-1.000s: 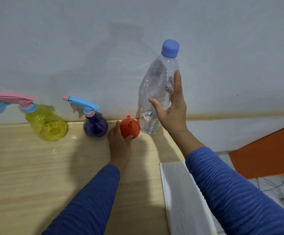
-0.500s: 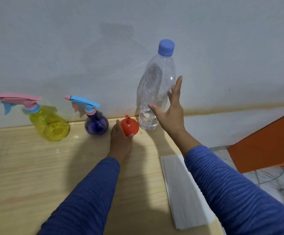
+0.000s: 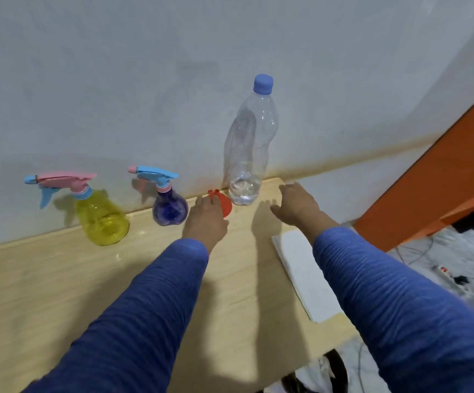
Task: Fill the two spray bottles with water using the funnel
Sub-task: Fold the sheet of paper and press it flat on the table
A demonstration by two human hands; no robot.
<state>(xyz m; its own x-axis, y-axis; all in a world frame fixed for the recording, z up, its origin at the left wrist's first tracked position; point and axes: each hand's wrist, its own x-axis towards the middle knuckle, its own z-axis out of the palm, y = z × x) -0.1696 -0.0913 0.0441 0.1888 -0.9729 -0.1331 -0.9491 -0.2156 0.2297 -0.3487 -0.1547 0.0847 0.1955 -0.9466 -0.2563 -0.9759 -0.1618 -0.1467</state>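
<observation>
A yellow spray bottle (image 3: 101, 219) with a pink trigger head stands at the back left of the wooden table (image 3: 60, 293). To its right stands a purple spray bottle (image 3: 170, 209) with a blue trigger head. A red funnel (image 3: 224, 205) lies beside it, and my left hand (image 3: 206, 219) rests on the funnel with its fingers over it. A tall clear water bottle (image 3: 248, 154) with a blue cap stands against the wall, holding a little water. My right hand (image 3: 296, 204) hovers low, right of that bottle, fingers relaxed, holding nothing.
A folded white cloth (image 3: 304, 273) lies along the table's right edge. The wall (image 3: 145, 80) runs directly behind the bottles. An orange panel (image 3: 440, 180) stands to the right, with cables and a power strip (image 3: 447, 275) on the floor below.
My right hand has let go of the water bottle and dropped down to its right. The view has pulled back and tilted. My left hand stays on the funnel.
</observation>
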